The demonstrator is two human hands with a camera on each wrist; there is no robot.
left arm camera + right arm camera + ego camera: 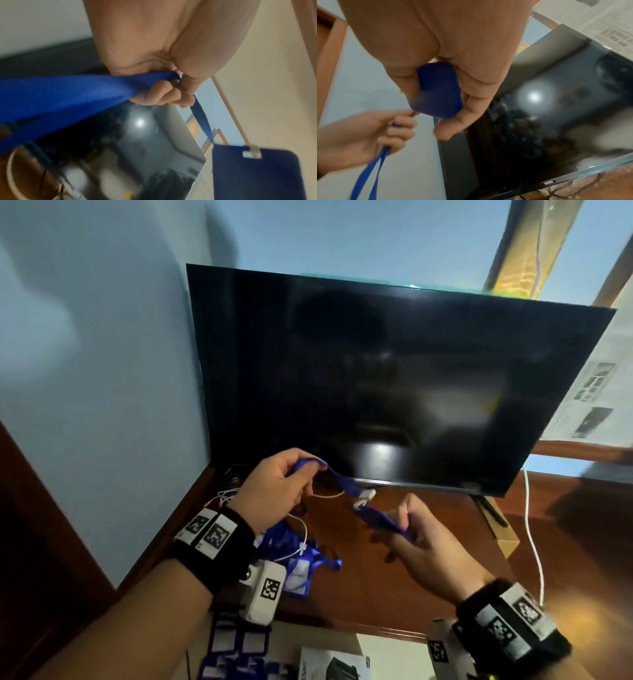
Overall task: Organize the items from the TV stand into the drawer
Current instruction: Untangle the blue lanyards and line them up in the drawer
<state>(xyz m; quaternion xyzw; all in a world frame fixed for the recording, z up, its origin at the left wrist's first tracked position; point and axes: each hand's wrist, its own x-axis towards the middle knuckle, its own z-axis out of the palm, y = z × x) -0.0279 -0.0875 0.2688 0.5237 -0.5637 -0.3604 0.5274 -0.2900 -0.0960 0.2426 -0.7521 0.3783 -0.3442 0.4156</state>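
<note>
A blue lanyard strap (337,474) hangs between my two hands in front of the TV. My left hand (279,486) grips the strap (106,86) in curled fingers. My right hand (416,534) pinches the blue badge holder (378,518) at the strap's other end, seen as a blue card (436,90) between thumb and fingers. A white clip (364,498) joins strap and holder. More blue lanyards and badge holders (298,559) lie heaped on the brown TV stand (394,587). The left hand (373,134) also shows in the right wrist view.
A black TV (394,378) stands on the stand against a light blue wall. White cables (301,529) trail over the heap, and another (534,542) hangs at the right. Below the stand's front edge lie more blue badge holders (233,645) and a white box (334,664).
</note>
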